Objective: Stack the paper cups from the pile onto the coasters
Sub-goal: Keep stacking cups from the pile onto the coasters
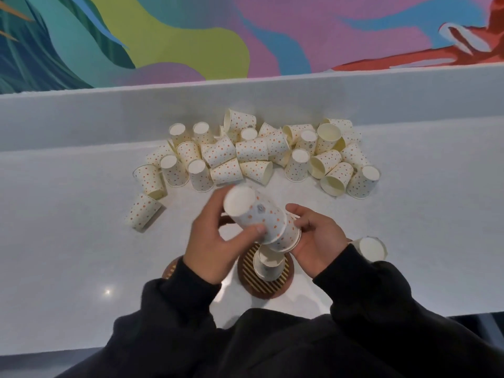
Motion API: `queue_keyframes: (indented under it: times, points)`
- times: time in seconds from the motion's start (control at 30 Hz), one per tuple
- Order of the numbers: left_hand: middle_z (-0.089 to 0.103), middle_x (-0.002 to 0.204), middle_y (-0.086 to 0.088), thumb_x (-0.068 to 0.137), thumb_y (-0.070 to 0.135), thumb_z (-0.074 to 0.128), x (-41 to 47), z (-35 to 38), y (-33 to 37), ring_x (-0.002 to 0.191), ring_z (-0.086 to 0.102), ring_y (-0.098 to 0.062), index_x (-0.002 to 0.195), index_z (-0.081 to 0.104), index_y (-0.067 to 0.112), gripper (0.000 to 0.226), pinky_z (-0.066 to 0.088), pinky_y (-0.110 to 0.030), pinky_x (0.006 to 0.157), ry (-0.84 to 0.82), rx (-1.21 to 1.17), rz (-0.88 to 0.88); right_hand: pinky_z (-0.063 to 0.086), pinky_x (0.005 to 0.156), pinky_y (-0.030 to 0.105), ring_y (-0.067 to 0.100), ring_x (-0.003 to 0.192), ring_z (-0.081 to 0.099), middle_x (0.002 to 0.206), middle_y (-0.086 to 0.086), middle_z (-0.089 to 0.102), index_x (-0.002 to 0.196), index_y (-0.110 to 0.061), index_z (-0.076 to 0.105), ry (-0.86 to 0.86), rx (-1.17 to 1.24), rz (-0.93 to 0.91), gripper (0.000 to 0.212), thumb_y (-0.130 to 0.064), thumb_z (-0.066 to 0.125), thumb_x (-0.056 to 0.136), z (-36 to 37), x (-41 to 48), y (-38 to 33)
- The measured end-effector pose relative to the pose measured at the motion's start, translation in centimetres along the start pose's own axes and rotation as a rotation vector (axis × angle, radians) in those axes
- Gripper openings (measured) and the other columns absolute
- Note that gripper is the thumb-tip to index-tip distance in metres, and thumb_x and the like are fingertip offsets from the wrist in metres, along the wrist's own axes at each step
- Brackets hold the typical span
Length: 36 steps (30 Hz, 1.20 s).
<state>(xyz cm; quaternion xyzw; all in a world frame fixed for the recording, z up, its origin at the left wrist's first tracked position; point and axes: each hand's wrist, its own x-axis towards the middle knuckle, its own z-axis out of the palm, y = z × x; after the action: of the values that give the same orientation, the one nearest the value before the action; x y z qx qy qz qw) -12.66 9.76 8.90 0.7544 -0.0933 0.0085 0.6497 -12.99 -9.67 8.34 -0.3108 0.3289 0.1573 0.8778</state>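
Note:
A pile of cream paper cups with orange dots (256, 154) lies at the back of the white counter. Both hands hold a short nested stack of cups (259, 216), tilted with its base up and to the left. My left hand (215, 241) grips its upper part, and my right hand (319, 238) holds the rim end. Directly below, an upside-down cup (268, 266) stands on a round brown striped coaster (281, 287). Another coaster (170, 268) peeks out beside my left sleeve. At the right, an upside-down cup (372, 248) shows behind my right wrist; what it stands on is hidden.
One stray cup (143, 212) lies on its side left of the hands. A raised white ledge (81, 118) runs behind the pile, with a colourful mural above. The counter's near edge (422, 312) passes under my dark sleeves.

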Motion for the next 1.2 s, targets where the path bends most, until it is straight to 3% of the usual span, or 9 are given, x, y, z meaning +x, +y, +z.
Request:
queue_keyframes:
  times: [0.1,0.2,0.3,0.4,0.53,0.63,0.8,1.0,1.2]
  points:
    - [0.064,0.126,0.016,0.076,0.037,0.085,-1.0,1.5,-1.0,0.122,0.062,-0.016,0.132,0.056,0.033,0.063,0.059,-0.040,0.093,-0.050,0.127,0.000,0.057,0.075,0.047,0.042,0.094,0.062,0.118,0.024,0.055,0.116,-0.003,0.059,-0.061,0.022,0.026,0.029,-0.001,0.045,0.090,0.2,-0.2,0.2]
    - [0.063,0.126,0.021,0.074,0.048,0.080,-1.5,2.1,-1.0,0.121,0.062,-0.008,0.136,0.050,0.037,0.070,0.061,-0.033,0.091,-0.097,0.133,-0.070,0.053,0.084,0.051,0.042,0.093,0.062,0.111,0.023,0.057,0.112,-0.004,0.060,-0.120,0.006,0.029,0.029,-0.008,0.055,0.084,0.1,-0.2,0.5]
    - [0.065,0.124,0.018,0.074,0.049,0.081,-1.5,2.0,-1.1,0.114,0.065,-0.007,0.137,0.050,0.034,0.072,0.061,-0.026,0.084,-0.114,0.195,-0.060,0.056,0.079,0.047,0.041,0.099,0.064,0.112,0.023,0.062,0.108,-0.004,0.068,-0.092,-0.229,-0.094,0.026,-0.009,0.056,0.085,-0.4,0.0,0.9]
    - [0.063,0.122,0.022,0.076,0.042,0.083,-1.5,1.8,-1.3,0.113,0.064,-0.007,0.134,0.051,0.036,0.067,0.058,-0.019,0.081,-0.142,0.298,-0.003,0.056,0.066,0.027,0.029,0.103,0.066,0.113,0.014,0.069,0.103,-0.016,0.074,0.012,-0.719,-0.313,0.021,-0.011,0.055,0.094,-1.1,-0.2,0.9]
    - [0.062,0.124,0.024,0.077,0.053,0.076,-2.0,1.7,-2.0,0.111,0.059,-0.001,0.135,0.047,0.042,0.065,0.049,-0.010,0.078,-0.187,0.444,0.013,0.045,0.058,0.007,-0.002,0.085,0.062,0.104,0.001,0.072,0.102,-0.017,0.074,-0.022,-0.942,-0.391,0.019,-0.008,0.059,0.097,-2.6,-0.1,0.6]
    - [0.060,0.123,0.026,0.078,0.057,0.072,-2.6,2.1,-2.8,0.105,0.056,0.003,0.135,0.045,0.043,0.065,0.041,-0.004,0.077,-0.227,0.531,0.003,0.047,0.063,0.011,-0.001,0.083,0.063,0.100,-0.003,0.073,0.098,-0.021,0.075,-0.041,-0.994,-0.385,0.021,-0.009,0.058,0.097,-3.5,0.3,1.0]
    - [0.058,0.120,0.027,0.084,0.055,0.072,-2.9,3.1,-5.3,0.106,0.055,0.007,0.132,0.040,0.050,0.058,0.047,-0.013,0.086,-0.290,0.586,-0.024,0.058,0.084,0.045,0.019,0.100,0.066,0.105,0.000,0.074,0.097,-0.027,0.076,0.027,-0.930,-0.242,0.017,-0.025,0.060,0.101,-4.3,1.3,1.9]
    - [0.060,0.126,0.021,0.082,0.060,0.069,-3.7,3.8,-9.3,0.113,0.057,0.000,0.137,0.044,0.043,0.063,0.052,-0.032,0.096,-0.334,0.626,-0.100,0.054,0.099,0.048,0.018,0.117,0.060,0.121,-0.006,0.068,0.104,-0.031,0.070,0.040,-0.908,-0.140,0.019,-0.045,0.059,0.100,-4.9,2.1,3.3]
    - [0.058,0.137,0.018,0.079,0.060,0.074,-3.9,3.8,-11.3,0.121,0.055,-0.002,0.144,0.042,0.040,0.075,0.043,-0.020,0.098,-0.350,0.626,-0.176,0.053,0.102,0.051,0.020,0.116,0.060,0.119,-0.003,0.069,0.104,-0.028,0.071,0.048,-0.892,-0.131,0.019,-0.044,0.063,0.098,-5.1,2.5,3.6]
